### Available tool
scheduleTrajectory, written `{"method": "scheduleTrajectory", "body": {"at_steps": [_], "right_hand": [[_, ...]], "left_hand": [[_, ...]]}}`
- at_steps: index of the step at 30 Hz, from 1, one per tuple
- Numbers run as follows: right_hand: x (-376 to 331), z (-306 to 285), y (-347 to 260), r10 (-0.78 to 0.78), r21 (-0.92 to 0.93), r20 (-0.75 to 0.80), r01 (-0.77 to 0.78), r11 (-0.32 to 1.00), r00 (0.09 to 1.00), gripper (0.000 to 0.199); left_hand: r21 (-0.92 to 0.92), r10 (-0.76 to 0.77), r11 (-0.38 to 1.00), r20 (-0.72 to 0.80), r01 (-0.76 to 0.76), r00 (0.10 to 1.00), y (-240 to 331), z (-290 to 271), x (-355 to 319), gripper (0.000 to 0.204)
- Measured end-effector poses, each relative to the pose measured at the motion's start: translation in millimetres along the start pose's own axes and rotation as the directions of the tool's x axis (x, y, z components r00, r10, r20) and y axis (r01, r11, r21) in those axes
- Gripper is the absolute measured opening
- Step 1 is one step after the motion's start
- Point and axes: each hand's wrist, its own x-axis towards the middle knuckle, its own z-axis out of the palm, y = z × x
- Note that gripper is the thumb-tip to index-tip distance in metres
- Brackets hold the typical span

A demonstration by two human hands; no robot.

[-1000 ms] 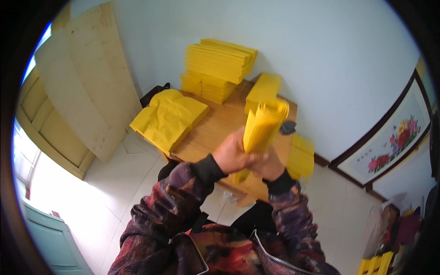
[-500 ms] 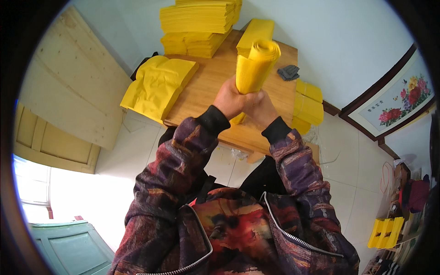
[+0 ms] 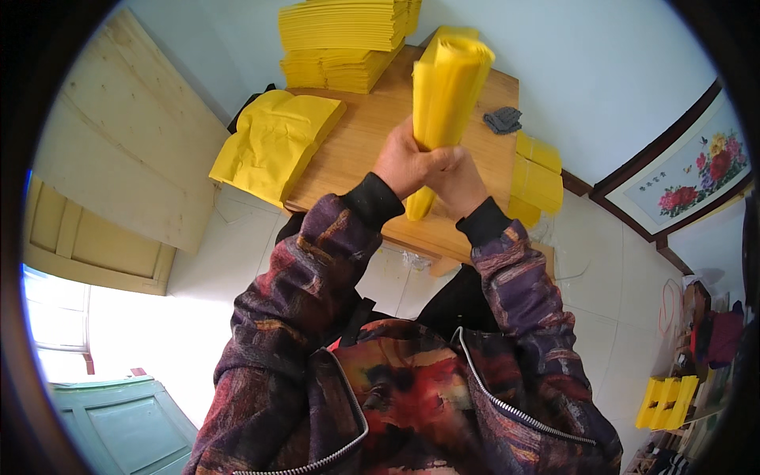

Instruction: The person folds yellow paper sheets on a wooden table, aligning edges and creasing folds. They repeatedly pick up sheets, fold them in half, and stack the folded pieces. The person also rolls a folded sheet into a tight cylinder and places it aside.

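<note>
A thick roll of yellow paper (image 3: 453, 91) stands up above the wooden table, its layers curling at the top end. My left hand (image 3: 404, 161) is wrapped round its middle from the left. From the right, my right hand (image 3: 457, 178) closes on the same roll, and the two hands touch. The roll's lower end shows beneath them, over the table's near part. On the table's left side lies a wide, creased stack of yellow paper (image 3: 273, 142), apart from both hands.
Tall piles of folded yellow paper (image 3: 340, 47) stand on the far left of the wooden table (image 3: 372, 131). A grey cloth (image 3: 503, 120) lies near its right edge. Yellow bundles (image 3: 536, 178) sit beyond that edge. A framed flower picture (image 3: 681, 170) leans at the wall.
The roll has risen a little, and more of its lower end shows below my hands. Both hands keep their hold on it.
</note>
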Motion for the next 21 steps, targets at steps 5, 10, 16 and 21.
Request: {"method": "scheduleTrajectory", "body": {"at_steps": [5,10,16,21], "right_hand": [[-4,6,3,0.019,0.059,-0.025,-0.018,0.998,1.000,0.043],[-12,15,16,-0.110,-0.130,-0.097,0.097,0.987,0.989,0.045],[-13,13,23,-0.039,-0.033,-0.079,0.037,0.999,0.996,0.043],[-11,18,39,-0.092,-0.094,-0.096,0.083,0.992,0.991,0.041]], "left_hand": [[0.002,0.054,0.999,-0.040,-0.054,0.998,-6,1,-9,0.024],[0.040,0.027,0.999,-0.007,-0.026,1.000,-11,-2,-8,0.025],[0.038,0.013,0.999,-0.040,-0.012,0.999,-15,2,-15,0.025],[0.056,0.101,0.994,-0.051,-0.098,0.994,-20,7,-15,0.025]]}}
